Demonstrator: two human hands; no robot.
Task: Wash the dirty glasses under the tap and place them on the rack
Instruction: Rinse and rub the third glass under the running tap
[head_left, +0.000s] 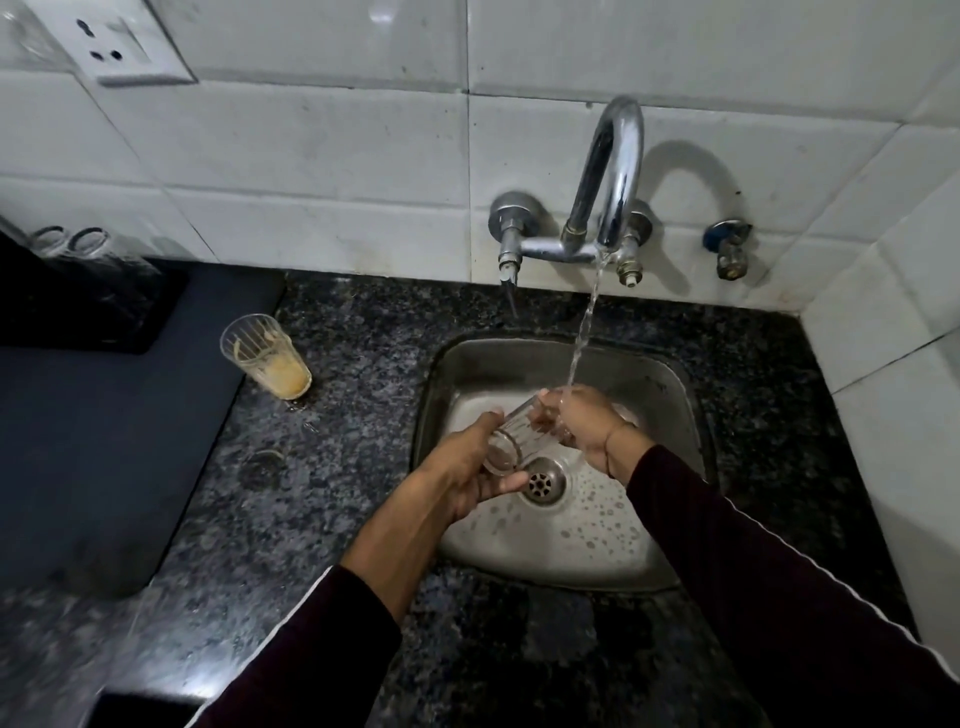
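Four glasses: one held (506, 439), one dirty (267, 358), two racked (70, 241).

Dark maroon sleeves (753, 561) with thin white piping.

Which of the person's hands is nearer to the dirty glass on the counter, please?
Left. The left hand grips the clear glass over the sink, closer to the dirty glass; the right hand lies farther right.
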